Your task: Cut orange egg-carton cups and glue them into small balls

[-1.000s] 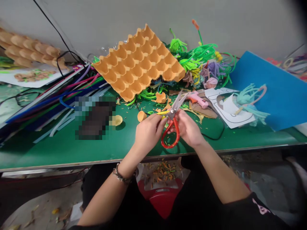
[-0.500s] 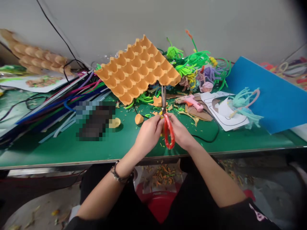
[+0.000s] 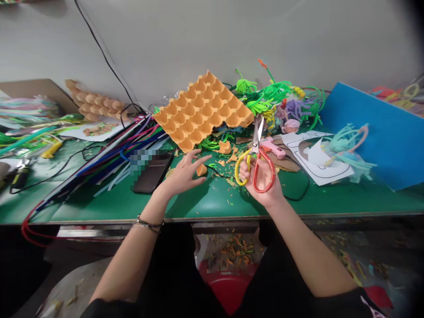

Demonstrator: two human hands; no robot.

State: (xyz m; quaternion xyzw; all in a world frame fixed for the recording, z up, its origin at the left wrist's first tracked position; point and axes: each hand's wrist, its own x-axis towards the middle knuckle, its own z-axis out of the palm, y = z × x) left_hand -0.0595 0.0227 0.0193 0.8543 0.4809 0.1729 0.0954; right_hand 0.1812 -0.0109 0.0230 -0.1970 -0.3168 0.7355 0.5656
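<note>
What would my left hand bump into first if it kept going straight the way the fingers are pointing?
Probably the small orange cup piece lying on the green table just past the left hand, whose spread fingers point up and to the right. Beyond it lies the orange egg tray. Depth is hard to judge.

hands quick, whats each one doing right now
Left hand: open, fingers spread, holding nothing, just beside a small orange cup piece.
Right hand: closed on the scissors, blades pointing up and away.
</note>
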